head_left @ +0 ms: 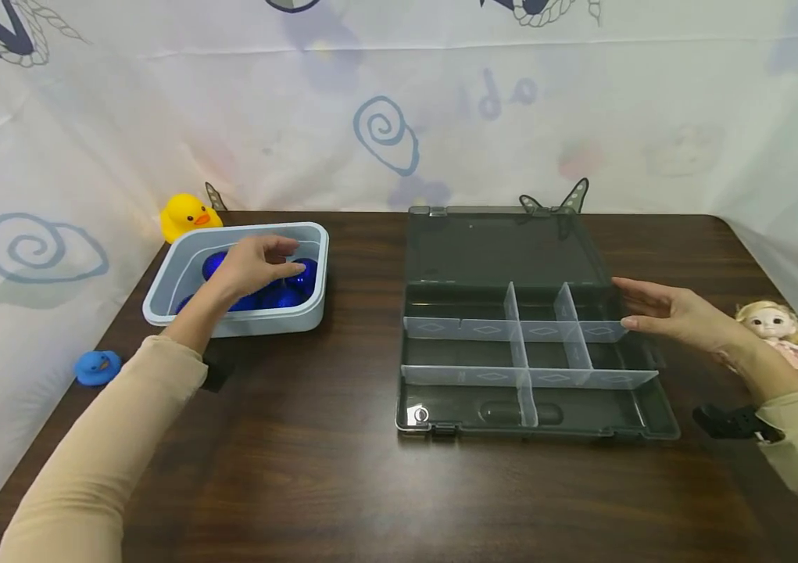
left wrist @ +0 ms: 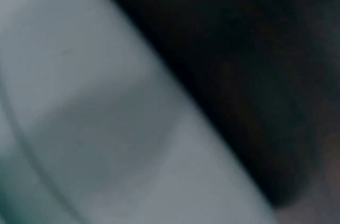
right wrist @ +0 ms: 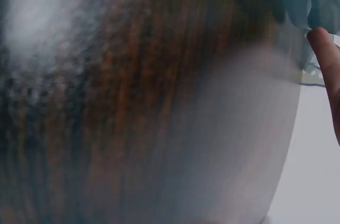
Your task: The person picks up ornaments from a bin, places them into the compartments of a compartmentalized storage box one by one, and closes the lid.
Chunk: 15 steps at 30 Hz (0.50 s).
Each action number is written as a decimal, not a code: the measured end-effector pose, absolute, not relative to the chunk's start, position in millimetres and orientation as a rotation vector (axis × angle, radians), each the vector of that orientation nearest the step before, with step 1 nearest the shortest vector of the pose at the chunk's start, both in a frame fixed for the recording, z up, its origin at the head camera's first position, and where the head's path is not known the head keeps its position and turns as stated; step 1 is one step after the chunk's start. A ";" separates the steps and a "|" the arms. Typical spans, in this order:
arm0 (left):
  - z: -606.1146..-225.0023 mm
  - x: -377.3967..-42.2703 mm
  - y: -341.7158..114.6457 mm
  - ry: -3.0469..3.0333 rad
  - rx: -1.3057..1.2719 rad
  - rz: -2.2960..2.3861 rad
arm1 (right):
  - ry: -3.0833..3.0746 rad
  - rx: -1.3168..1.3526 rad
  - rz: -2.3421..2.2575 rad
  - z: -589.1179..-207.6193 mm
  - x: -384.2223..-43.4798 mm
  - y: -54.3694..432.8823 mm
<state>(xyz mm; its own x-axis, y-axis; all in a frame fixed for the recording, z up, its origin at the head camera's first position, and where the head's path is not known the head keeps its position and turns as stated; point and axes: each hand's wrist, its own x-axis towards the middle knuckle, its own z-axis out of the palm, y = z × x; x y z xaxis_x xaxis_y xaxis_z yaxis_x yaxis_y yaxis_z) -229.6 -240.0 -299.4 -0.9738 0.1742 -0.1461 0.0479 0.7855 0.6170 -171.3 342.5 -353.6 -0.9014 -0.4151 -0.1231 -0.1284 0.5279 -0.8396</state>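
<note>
My left hand (head_left: 258,266) is over a light blue plastic tub (head_left: 268,322), its thumb against a shiny blue ball (head_left: 307,280) at the right end. The fingers stay apart from the thumb, not closed round the ball. Several more blue balls (head_left: 279,297) lie in the tub, partly hidden by the hand. Blurred tub rim (left wrist: 106,102) fills much of the left wrist view. At the right side of a clear grey compartment box (head_left: 469,399), lid (head_left: 497,246) laid back, my right hand (head_left: 680,313) has its fingers extended by the edge. One finger (right wrist: 326,57) shows in the right wrist view.
A yellow rubber duck (head_left: 184,217) stands behind the tub, and a blue duck (head_left: 98,367) sits at the left table edge. On the right, a blond doll (head_left: 785,336) lies beyond my right forearm. White patterned curtain (head_left: 300,133) surrounds the dark wooden table (head_left: 300,469).
</note>
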 end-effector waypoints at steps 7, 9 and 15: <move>-319.8 -233.7 -239.7 2.798 0.201 0.786 | 2.412 -0.559 -1.380 -358.3 -173.3 344.1; -320.2 -234.9 -238.4 2.820 0.215 0.745 | 2.410 -0.561 -1.386 -359.0 -173.2 344.4; -302.6 -235.3 -232.9 2.856 0.200 0.773 | 2.478 -0.468 -1.341 -356.7 -173.2 345.1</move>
